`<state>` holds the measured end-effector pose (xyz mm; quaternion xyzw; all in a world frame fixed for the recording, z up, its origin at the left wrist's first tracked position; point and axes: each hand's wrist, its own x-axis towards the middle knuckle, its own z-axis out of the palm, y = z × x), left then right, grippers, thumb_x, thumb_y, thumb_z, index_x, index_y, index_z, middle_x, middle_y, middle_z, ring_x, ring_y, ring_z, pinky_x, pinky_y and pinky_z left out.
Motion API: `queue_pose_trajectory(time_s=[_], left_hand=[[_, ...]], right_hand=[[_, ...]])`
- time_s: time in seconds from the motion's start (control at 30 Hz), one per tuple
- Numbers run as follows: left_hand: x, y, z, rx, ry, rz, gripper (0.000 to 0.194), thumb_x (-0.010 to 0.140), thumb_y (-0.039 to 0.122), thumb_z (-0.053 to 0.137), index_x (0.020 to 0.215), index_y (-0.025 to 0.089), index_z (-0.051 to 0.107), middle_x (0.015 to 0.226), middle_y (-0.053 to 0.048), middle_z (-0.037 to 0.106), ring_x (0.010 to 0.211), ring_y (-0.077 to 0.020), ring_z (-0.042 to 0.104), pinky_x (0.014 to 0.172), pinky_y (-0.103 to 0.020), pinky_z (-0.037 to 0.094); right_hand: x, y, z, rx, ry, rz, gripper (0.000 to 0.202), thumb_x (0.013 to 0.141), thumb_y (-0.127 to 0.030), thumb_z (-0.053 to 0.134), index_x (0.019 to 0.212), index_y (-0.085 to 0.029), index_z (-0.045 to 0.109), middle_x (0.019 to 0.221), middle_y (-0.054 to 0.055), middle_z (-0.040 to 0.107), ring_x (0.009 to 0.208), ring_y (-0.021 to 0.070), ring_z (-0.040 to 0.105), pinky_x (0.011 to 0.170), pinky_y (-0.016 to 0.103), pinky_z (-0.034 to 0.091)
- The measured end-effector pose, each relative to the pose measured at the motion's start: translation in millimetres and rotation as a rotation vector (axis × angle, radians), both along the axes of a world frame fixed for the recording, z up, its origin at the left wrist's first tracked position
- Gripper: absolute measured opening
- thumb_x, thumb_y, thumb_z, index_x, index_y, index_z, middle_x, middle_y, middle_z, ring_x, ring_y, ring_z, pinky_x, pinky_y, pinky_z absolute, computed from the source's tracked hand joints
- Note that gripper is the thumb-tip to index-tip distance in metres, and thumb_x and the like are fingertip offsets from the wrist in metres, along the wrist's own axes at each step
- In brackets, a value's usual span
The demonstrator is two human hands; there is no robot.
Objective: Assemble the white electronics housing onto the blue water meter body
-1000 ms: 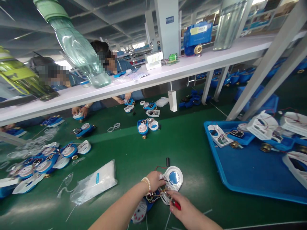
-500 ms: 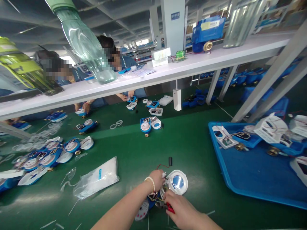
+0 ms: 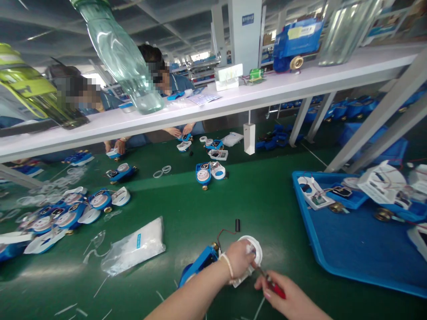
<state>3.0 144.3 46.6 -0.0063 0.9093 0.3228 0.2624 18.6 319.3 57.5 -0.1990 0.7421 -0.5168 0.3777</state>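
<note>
My left hand (image 3: 239,258) grips the white round cover (image 3: 251,249) of a blue water meter (image 3: 199,264) near the front of the green table. The meter body is tipped up on its side to the left of the hand. A red and black wire runs from it to a small black cylinder (image 3: 237,225) lying just behind. My right hand (image 3: 283,297) holds a red-handled tool (image 3: 274,288) whose tip points at the cover, close beside my left fingers.
A blue tray (image 3: 336,262) with opened meters and white covers lies at the right. A white plastic bag (image 3: 136,248) sits at the left, with several blue meters (image 3: 66,213) beyond. Other people work across the table under a white shelf (image 3: 207,111) bearing bottles.
The meter has been turned up onto its side, its blue body now facing left. My left hand moved onto the white cover, and my right hand drew back to the right with the tool.
</note>
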Motion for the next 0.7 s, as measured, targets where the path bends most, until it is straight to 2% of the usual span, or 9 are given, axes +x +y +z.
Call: queue_pose_trajectory(time_s=[0.07, 0.13, 0.2, 0.27, 0.33, 0.43, 0.5, 0.6, 0.7], left_hand=[[17, 15, 7.4, -0.136, 0.086, -0.19, 0.025, 0.073, 0.018, 0.047, 0.097, 0.018, 0.052, 0.081, -0.009, 0.062, 0.076, -0.0261, 0.058, 0.067, -0.036, 0.047], [34, 21, 13.5, -0.245, 0.212, -0.428, 0.023, 0.077, 0.017, 0.041, 0.098, 0.017, 0.052, 0.08, -0.012, 0.06, 0.073, -0.0286, 0.058, 0.061, -0.039, 0.048], [49, 16, 17.0, -0.259, 0.297, -0.537, 0.024, 0.083, 0.021, 0.032, 0.098, 0.018, 0.051, 0.082, -0.011, 0.059, 0.072, -0.0269, 0.058, 0.059, -0.038, 0.05], [59, 2, 17.6, -0.268, 0.289, -0.474, 0.026, 0.085, 0.024, 0.029, 0.1, 0.021, 0.049, 0.091, -0.01, 0.057, 0.077, -0.0256, 0.057, 0.065, -0.038, 0.051], [65, -16, 14.8, -0.328, 0.197, -0.3, 0.026, 0.082, 0.025, 0.036, 0.105, 0.022, 0.047, 0.102, -0.009, 0.054, 0.084, -0.0253, 0.057, 0.072, -0.038, 0.05], [72, -37, 4.0, -0.432, 0.02, -0.064, 0.04, 0.072, 0.031, 0.053, 0.11, 0.022, 0.044, 0.11, -0.01, 0.05, 0.085, -0.0284, 0.057, 0.073, -0.041, 0.05], [75, -41, -6.0, -0.48, -0.042, -0.013, 0.039, 0.066, 0.03, 0.058, 0.103, 0.02, 0.05, 0.105, -0.01, 0.052, 0.081, -0.0301, 0.058, 0.07, -0.043, 0.05], [79, -39, -18.4, -0.52, -0.006, -0.013, 0.023, 0.07, 0.016, 0.048, 0.091, 0.017, 0.056, 0.098, -0.011, 0.056, 0.077, -0.029, 0.059, 0.068, -0.042, 0.051], [78, -34, -21.6, -0.556, -0.003, 0.006, 0.033, 0.07, 0.004, 0.036, 0.094, 0.015, 0.055, 0.093, -0.012, 0.058, 0.075, -0.029, 0.06, 0.063, -0.042, 0.051]], right_hand=[[-12, 21, 3.5, -0.079, -0.117, -0.077, 0.026, 0.077, -0.042, 0.044, 0.081, -0.018, 0.054, 0.081, 0.005, 0.058, 0.062, 0.0143, 0.047, 0.057, 0.027, 0.04], [-25, 34, 5.4, -0.138, -0.154, -0.177, 0.027, 0.077, -0.045, 0.045, 0.078, -0.018, 0.05, 0.084, 0.005, 0.058, 0.058, 0.0123, 0.045, 0.053, 0.027, 0.038], [-36, 36, 7.6, -0.153, -0.126, -0.258, 0.026, 0.078, -0.044, 0.045, 0.077, -0.019, 0.047, 0.085, 0.004, 0.058, 0.057, 0.0119, 0.045, 0.054, 0.027, 0.039], [-43, 25, 10.2, -0.152, -0.091, -0.287, 0.024, 0.079, -0.044, 0.043, 0.078, -0.02, 0.044, 0.08, 0.002, 0.057, 0.056, 0.0118, 0.044, 0.053, 0.026, 0.039], [-48, 5, 11.1, -0.126, -0.048, -0.272, 0.022, 0.079, -0.042, 0.042, 0.076, -0.02, 0.043, 0.073, 0.0, 0.056, 0.054, 0.0117, 0.043, 0.052, 0.026, 0.038], [-48, -33, 4.3, -0.045, 0.068, -0.251, 0.017, 0.078, -0.037, 0.043, 0.073, -0.021, 0.043, 0.068, -0.002, 0.056, 0.054, 0.0124, 0.045, 0.053, 0.026, 0.037], [-45, -56, -5.9, 0.005, 0.169, -0.237, 0.012, 0.077, -0.032, 0.042, 0.073, -0.021, 0.043, 0.069, -0.001, 0.056, 0.06, 0.0139, 0.049, 0.057, 0.026, 0.037], [-40, -82, -24.2, 0.072, 0.304, -0.155, 0.006, 0.076, -0.026, 0.041, 0.076, -0.022, 0.045, 0.07, -0.001, 0.057, 0.065, 0.0148, 0.052, 0.059, 0.025, 0.036], [-35, -96, -38.2, 0.155, 0.381, -0.035, 0.007, 0.077, -0.024, 0.04, 0.079, -0.022, 0.047, 0.071, 0.0, 0.058, 0.065, 0.0146, 0.052, 0.057, 0.024, 0.032]])
